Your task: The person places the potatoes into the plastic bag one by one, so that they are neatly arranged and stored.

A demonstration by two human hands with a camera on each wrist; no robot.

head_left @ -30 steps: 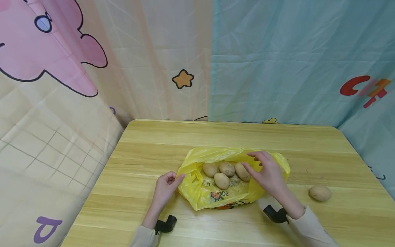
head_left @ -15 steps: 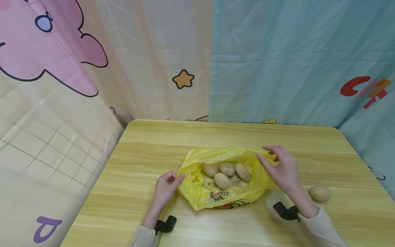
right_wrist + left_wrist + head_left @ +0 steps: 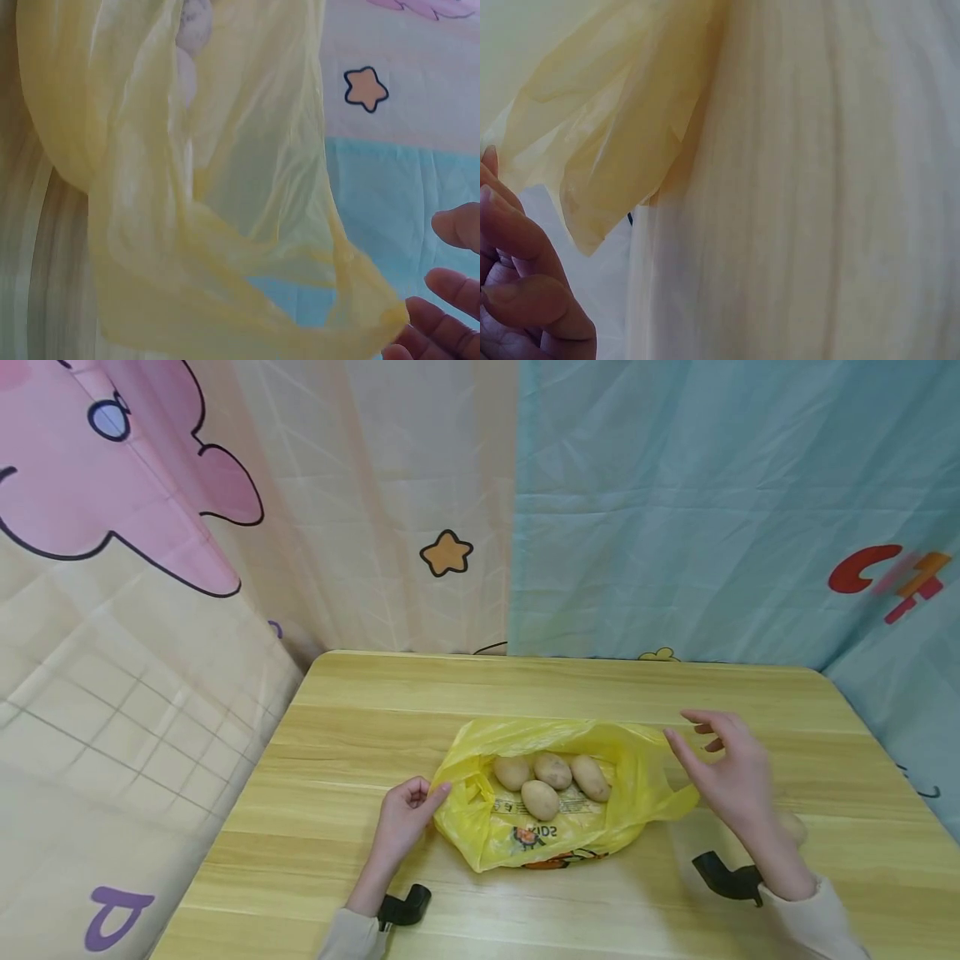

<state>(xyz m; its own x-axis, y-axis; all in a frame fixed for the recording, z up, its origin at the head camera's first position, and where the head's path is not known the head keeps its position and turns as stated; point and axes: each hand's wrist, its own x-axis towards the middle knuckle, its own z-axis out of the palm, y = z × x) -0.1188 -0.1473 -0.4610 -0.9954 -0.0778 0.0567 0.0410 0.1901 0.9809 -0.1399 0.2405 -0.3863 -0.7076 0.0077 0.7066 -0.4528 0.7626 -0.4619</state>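
Observation:
A yellow plastic bag (image 3: 480, 843) lies on its side on the table, its mouth facing me. Inside it, several potatoes (image 3: 540, 800) sit close together. My left hand (image 3: 405, 814) pinches the bag's left edge between thumb and fingers. To the right of the bag, my right hand (image 3: 731, 772) hovers with thumb and fingers spread apart. In the right wrist view the tip of a bag handle (image 3: 375, 319) meets the right hand's fingertips (image 3: 431, 322). Another potato (image 3: 793, 828) lies on the table at the right, mostly hidden behind my right wrist.
The wooden table (image 3: 360, 710) carries everything. Printed curtains (image 3: 660, 510) hang behind it and along its sides. A black wrist device (image 3: 405, 906) is strapped to the left wrist, and a similar black device (image 3: 727, 877) to the right.
My right hand has moved right, from over the bag's mouth to beyond its right end, partly covering the loose potato. The left hand keeps its hold on the bag.

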